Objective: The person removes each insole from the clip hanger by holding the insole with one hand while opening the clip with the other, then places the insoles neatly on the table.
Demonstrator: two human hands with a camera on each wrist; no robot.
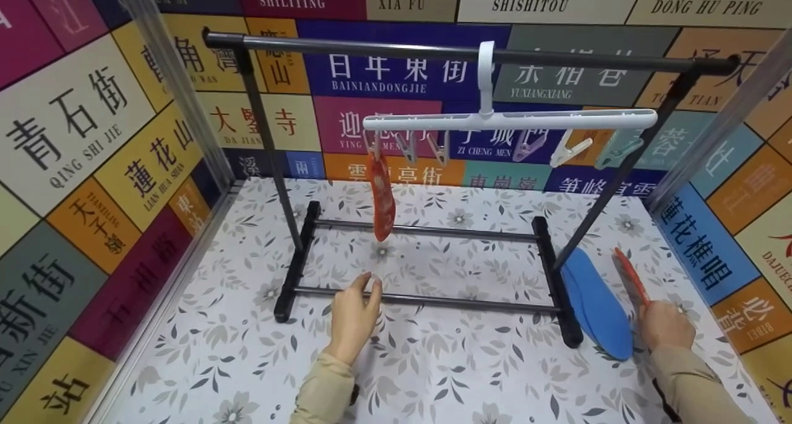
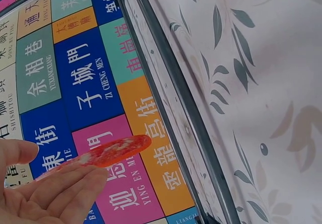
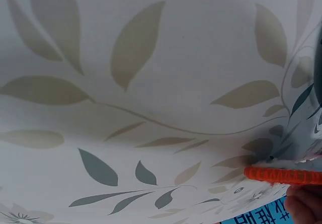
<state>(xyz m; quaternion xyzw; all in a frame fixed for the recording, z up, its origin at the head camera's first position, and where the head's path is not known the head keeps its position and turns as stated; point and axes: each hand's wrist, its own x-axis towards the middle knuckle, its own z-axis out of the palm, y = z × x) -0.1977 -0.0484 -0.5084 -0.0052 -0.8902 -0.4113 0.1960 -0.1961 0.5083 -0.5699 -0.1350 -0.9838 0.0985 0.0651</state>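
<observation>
A rack (image 1: pixel 346 43) is standing on the bench (image 1: pixel 470 362), with walls (image 1: pixel 563 3) rising behind it and on both sides. A hanger (image 1: pixel 433 122) is hanging from its top bar, and clips (image 1: pixel 570 151) are dangling in a row beneath. One insole (image 1: pixel 383 201) is hanging from the leftmost clip, beyond the left hand (image 1: pixel 354 325), which is hovering near the front lower bar. Right of the rack, a second insole (image 1: pixel 600 312) is lying on the bench; farther right, the right hand (image 1: pixel 667 328) is holding a third insole (image 1: pixel 631 275).

A red insole (image 1: pixel 383 198) hangs from a white clip hanger (image 1: pixel 507 121) near the left hand (image 1: pixel 356 317); the right hand (image 1: pixel 668 325) grips what seems a second insole (image 1: pixel 632 275) beside blue insoles (image 1: pixel 599 309).
</observation>
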